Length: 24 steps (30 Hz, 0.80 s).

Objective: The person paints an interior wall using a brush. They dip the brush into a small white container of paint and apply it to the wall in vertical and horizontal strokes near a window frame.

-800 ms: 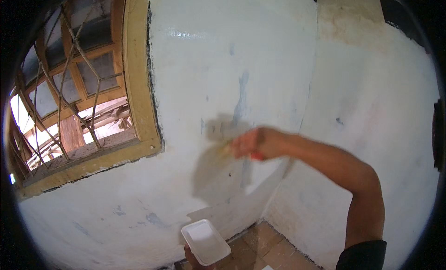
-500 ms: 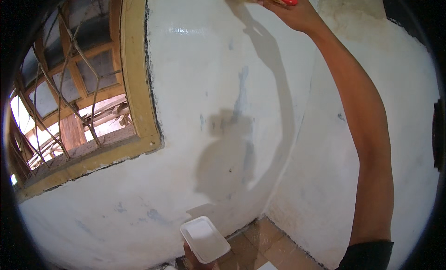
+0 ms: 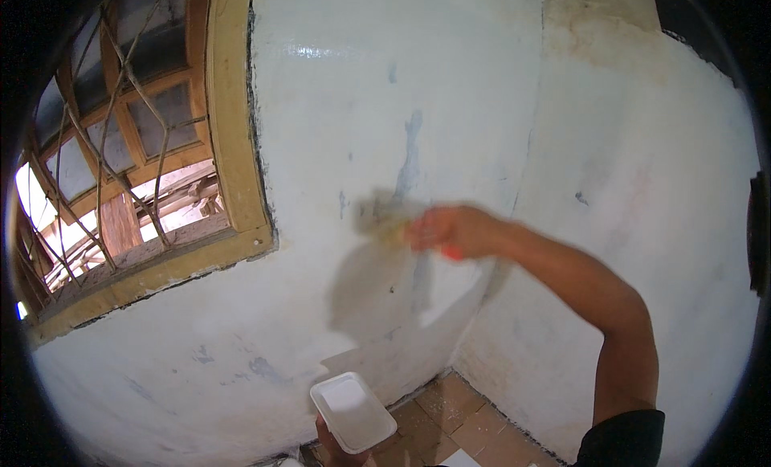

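Observation:
My right hand is at mid-height before the white wall, closed on a paintbrush. The paintbrush has pale bristles that point left, at or close to the wall. A red part of its handle shows below my palm; motion blurs both hand and brush. At the lower middle, my left hand grips a shallow white plastic tub from its left side and underneath. A bright white patch, apparently paint, shows inside it. Most of the left hand's fingers are hidden by the tub.
On the left is a window with a yellowish frame and crossed metal bars. Bluish-grey patches mark the wall. A second wall meets it at a corner on the right. Brown floor tiles lie below, with a white piece on them.
My right hand has swept down with the paintbrush from the top of the view to mid-wall, its elbow now bent. My left hand and the tub have hardly moved.

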Each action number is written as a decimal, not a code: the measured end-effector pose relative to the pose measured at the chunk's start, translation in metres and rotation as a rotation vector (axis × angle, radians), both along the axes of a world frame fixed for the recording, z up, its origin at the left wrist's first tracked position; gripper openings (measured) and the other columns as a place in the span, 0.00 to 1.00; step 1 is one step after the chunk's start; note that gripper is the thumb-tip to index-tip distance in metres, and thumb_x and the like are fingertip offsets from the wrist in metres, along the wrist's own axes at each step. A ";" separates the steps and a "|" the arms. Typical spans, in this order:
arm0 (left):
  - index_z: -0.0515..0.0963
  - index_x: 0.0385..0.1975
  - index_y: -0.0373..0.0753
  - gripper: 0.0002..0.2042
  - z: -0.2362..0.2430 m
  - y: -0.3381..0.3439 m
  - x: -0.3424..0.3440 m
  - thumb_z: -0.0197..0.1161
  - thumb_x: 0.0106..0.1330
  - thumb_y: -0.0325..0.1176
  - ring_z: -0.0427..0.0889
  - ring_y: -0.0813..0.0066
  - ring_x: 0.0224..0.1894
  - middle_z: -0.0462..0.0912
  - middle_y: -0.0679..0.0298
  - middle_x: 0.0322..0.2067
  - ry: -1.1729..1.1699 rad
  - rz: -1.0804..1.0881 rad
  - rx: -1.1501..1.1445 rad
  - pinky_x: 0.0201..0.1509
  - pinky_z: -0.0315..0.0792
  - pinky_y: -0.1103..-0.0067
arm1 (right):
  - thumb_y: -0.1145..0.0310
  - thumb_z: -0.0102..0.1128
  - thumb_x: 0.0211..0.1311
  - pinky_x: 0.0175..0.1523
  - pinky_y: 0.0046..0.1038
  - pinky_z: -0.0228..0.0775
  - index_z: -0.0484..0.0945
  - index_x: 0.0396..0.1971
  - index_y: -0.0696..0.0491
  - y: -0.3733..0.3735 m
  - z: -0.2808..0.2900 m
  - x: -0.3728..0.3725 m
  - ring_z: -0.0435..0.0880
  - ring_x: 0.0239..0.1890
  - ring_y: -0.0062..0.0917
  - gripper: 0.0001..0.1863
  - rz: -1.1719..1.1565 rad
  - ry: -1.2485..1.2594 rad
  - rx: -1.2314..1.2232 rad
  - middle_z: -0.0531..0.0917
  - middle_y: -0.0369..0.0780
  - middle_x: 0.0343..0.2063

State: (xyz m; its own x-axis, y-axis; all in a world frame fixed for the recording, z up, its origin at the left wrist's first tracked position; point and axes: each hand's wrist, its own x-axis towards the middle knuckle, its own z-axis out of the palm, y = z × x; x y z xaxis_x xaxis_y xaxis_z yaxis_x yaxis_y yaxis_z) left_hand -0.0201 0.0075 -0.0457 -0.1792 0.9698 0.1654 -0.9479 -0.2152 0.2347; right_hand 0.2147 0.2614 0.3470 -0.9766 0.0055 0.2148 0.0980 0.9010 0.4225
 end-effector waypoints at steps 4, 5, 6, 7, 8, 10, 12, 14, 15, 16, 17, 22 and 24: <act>0.67 0.61 0.43 0.28 0.069 -0.024 0.023 0.44 0.70 0.56 0.82 0.56 0.47 0.79 0.58 0.49 -0.003 0.158 -0.305 0.46 0.81 0.57 | 0.70 0.63 0.62 0.56 0.25 0.73 0.84 0.44 0.55 -0.008 0.160 -0.010 0.83 0.48 0.22 0.11 -0.104 0.450 -0.398 0.86 0.38 0.47; 0.67 0.61 0.43 0.28 0.066 -0.023 0.026 0.44 0.70 0.55 0.82 0.57 0.47 0.79 0.58 0.49 0.108 0.193 -0.297 0.46 0.81 0.58 | 0.71 0.64 0.62 0.56 0.24 0.72 0.84 0.42 0.57 0.001 0.195 -0.007 0.82 0.48 0.21 0.11 -0.049 0.503 -0.391 0.86 0.38 0.46; 0.67 0.61 0.43 0.28 0.068 -0.023 0.026 0.44 0.70 0.55 0.82 0.57 0.47 0.79 0.58 0.49 0.111 0.200 -0.297 0.46 0.81 0.58 | 0.69 0.64 0.62 0.57 0.24 0.72 0.83 0.43 0.56 -0.004 0.223 -0.010 0.82 0.48 0.22 0.11 -0.024 0.584 -0.207 0.86 0.39 0.46; 0.67 0.61 0.42 0.28 0.069 -0.023 0.028 0.44 0.70 0.55 0.82 0.57 0.47 0.79 0.58 0.49 0.129 0.229 -0.302 0.46 0.81 0.59 | 0.67 0.64 0.63 0.57 0.24 0.72 0.83 0.44 0.55 -0.013 0.245 -0.013 0.82 0.49 0.23 0.12 -0.002 0.662 -0.022 0.86 0.39 0.46; 0.67 0.61 0.42 0.28 0.070 -0.023 0.031 0.43 0.70 0.55 0.82 0.57 0.47 0.79 0.59 0.49 0.140 0.244 -0.305 0.46 0.81 0.60 | 0.71 0.63 0.62 0.54 0.23 0.72 0.83 0.42 0.57 -0.025 0.260 -0.016 0.82 0.46 0.22 0.10 0.083 0.701 -0.044 0.86 0.40 0.43; 0.67 0.61 0.42 0.28 0.076 -0.028 0.034 0.43 0.70 0.55 0.82 0.57 0.47 0.79 0.58 0.49 0.158 0.214 -0.336 0.46 0.81 0.59 | 0.76 0.62 0.61 0.48 0.23 0.73 0.83 0.36 0.58 -0.022 0.261 -0.027 0.82 0.41 0.23 0.05 0.224 0.792 0.008 0.86 0.40 0.36; 0.66 0.61 0.41 0.28 0.056 -0.021 0.024 0.42 0.71 0.55 0.82 0.57 0.46 0.79 0.58 0.49 0.181 0.193 -0.362 0.46 0.81 0.59 | 0.59 0.59 0.67 0.56 0.27 0.73 0.83 0.46 0.50 0.014 0.232 -0.038 0.84 0.47 0.28 0.15 0.106 0.682 0.398 0.86 0.40 0.44; 0.66 0.62 0.41 0.28 0.010 -0.005 -0.001 0.42 0.71 0.54 0.82 0.55 0.47 0.79 0.56 0.50 0.093 0.133 -0.144 0.46 0.81 0.57 | 0.53 0.55 0.66 0.52 0.32 0.76 0.80 0.50 0.45 0.022 0.149 -0.063 0.84 0.44 0.34 0.18 -0.033 0.590 0.517 0.84 0.41 0.44; 0.65 0.62 0.41 0.28 0.007 -0.004 -0.004 0.42 0.71 0.54 0.82 0.55 0.48 0.79 0.55 0.50 0.062 0.103 -0.075 0.46 0.81 0.56 | 0.56 0.57 0.63 0.50 0.33 0.77 0.80 0.47 0.46 0.023 0.095 -0.071 0.84 0.45 0.35 0.16 0.019 0.528 0.502 0.83 0.40 0.45; 0.65 0.63 0.40 0.28 0.042 -0.010 0.011 0.43 0.71 0.53 0.82 0.53 0.48 0.78 0.54 0.50 -0.007 0.094 -0.192 0.46 0.81 0.55 | 0.58 0.59 0.60 0.49 0.34 0.78 0.80 0.45 0.47 0.023 0.034 -0.071 0.83 0.46 0.35 0.15 0.051 0.439 0.475 0.81 0.40 0.46; 0.65 0.63 0.39 0.28 0.054 -0.016 0.018 0.43 0.71 0.52 0.82 0.53 0.49 0.78 0.53 0.51 -0.043 0.091 -0.246 0.46 0.81 0.54 | 0.61 0.61 0.58 0.47 0.34 0.79 0.81 0.42 0.49 0.015 -0.015 -0.069 0.83 0.47 0.35 0.14 0.080 0.343 0.447 0.80 0.40 0.47; 0.66 0.62 0.38 0.26 0.077 -0.031 0.029 0.43 0.72 0.49 0.82 0.52 0.48 0.78 0.52 0.51 -0.158 0.067 -0.218 0.47 0.81 0.54 | 0.66 0.65 0.48 0.51 0.35 0.78 0.81 0.33 0.45 -0.045 -0.098 -0.049 0.82 0.48 0.32 0.10 0.135 -0.004 0.237 0.82 0.39 0.39; 0.67 0.61 0.38 0.25 0.067 -0.032 0.024 0.43 0.72 0.49 0.83 0.52 0.47 0.79 0.52 0.50 -0.168 0.087 -0.257 0.46 0.81 0.55 | 0.69 0.64 0.50 0.54 0.32 0.75 0.82 0.36 0.46 -0.029 -0.054 -0.054 0.82 0.48 0.30 0.10 0.132 -0.027 -0.017 0.83 0.39 0.42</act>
